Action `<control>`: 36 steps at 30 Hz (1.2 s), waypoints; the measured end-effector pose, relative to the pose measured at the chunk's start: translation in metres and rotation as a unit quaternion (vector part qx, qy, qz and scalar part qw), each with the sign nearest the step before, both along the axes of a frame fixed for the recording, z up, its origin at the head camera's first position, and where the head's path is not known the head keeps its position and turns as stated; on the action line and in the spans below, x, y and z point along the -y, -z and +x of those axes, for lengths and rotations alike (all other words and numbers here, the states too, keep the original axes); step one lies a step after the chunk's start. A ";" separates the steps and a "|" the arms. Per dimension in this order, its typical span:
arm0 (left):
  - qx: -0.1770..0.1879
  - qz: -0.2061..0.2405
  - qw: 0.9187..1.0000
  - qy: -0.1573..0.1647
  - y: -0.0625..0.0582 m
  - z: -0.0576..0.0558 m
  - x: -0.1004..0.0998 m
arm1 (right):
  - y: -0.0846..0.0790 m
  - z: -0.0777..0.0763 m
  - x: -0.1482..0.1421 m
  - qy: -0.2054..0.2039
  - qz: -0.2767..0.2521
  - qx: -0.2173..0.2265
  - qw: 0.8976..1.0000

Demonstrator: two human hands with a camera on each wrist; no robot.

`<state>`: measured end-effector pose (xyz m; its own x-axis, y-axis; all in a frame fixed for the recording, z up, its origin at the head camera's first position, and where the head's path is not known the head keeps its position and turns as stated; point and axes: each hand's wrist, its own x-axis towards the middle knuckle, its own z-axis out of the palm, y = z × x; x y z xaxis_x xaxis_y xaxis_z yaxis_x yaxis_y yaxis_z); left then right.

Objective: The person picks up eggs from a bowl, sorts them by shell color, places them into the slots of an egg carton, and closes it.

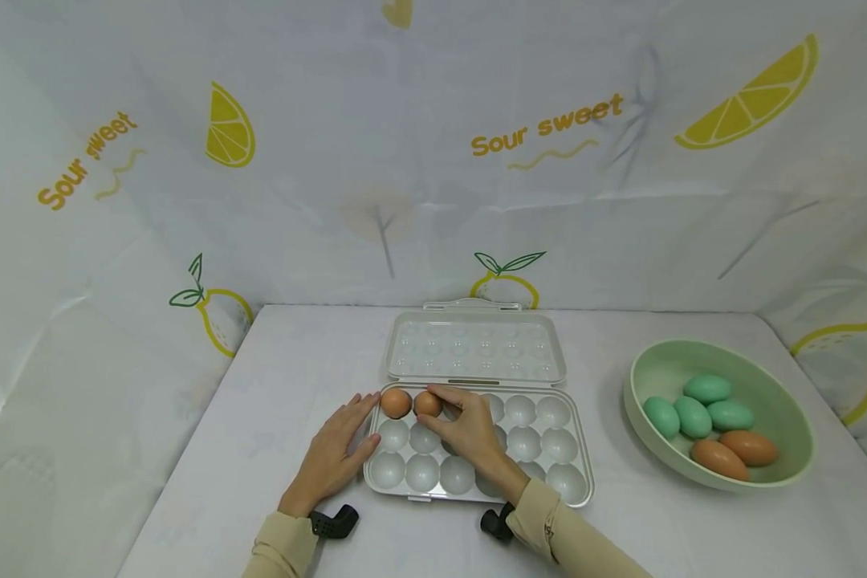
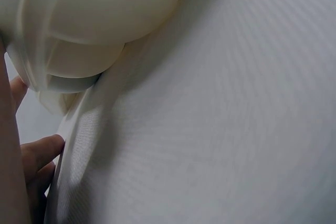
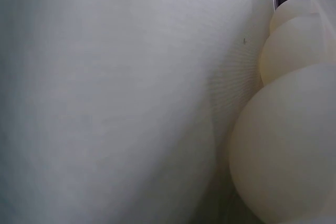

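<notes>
A white plastic egg box (image 1: 422, 473) with rows of round cups lies opened in front of me. One brown egg (image 1: 395, 403) sits in its back left corner cup. With thumb and fingertips my right hand (image 1: 474, 434) pinches a second brown egg (image 1: 427, 404) at the neighbouring cup; whether that egg is fully seated cannot be told. My left hand (image 1: 330, 453) rests along the box's left edge, fingers fairly straight. The left wrist view catches the box's rounded underside (image 2: 105, 9) and some fingers (image 2: 42, 150). Cup bottoms (image 3: 289, 145) fill the right side of the right wrist view.
Behind the cups, the clear lid (image 1: 477, 345) is folded back flat on the white table (image 1: 318, 337). To the right stands a pale green bowl (image 1: 653, 365) holding several green eggs (image 1: 708, 388) and two brown eggs (image 1: 748, 447). A lemon-print cloth (image 1: 318, 160) hangs behind the table.
</notes>
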<state>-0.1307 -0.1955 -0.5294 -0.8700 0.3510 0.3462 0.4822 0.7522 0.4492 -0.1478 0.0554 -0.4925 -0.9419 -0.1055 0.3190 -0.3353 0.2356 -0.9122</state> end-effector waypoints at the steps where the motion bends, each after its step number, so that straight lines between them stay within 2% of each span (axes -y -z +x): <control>1: 0.001 0.000 1.000 -0.001 0.000 0.000 0.000 | 0.000 0.000 0.000 0.000 -0.001 0.002 1.000; 9: 0.006 0.001 1.000 -0.006 0.001 0.002 -0.002 | -0.006 0.004 -0.001 0.009 -0.035 0.040 0.999; 14: 0.005 0.001 1.000 -0.005 0.001 0.002 -0.003 | -0.023 0.012 -0.007 -0.008 -0.084 0.099 0.991; 18: 0.006 0.002 1.000 -0.005 0.001 0.002 -0.003 | -0.039 0.019 -0.021 -0.035 -0.106 0.115 0.987; 24: 0.006 0.003 1.000 -0.007 0.001 0.002 -0.003 | -0.052 0.025 -0.053 -0.058 -0.120 0.106 0.985; 29: 0.004 0.006 1.000 -0.005 0.001 0.003 -0.003 | -0.055 0.028 -0.094 -0.044 -0.112 0.071 0.990; 36: -0.002 0.006 1.000 -0.003 0.000 0.002 -0.002 | -0.063 0.033 -0.160 -0.019 -0.101 0.053 0.993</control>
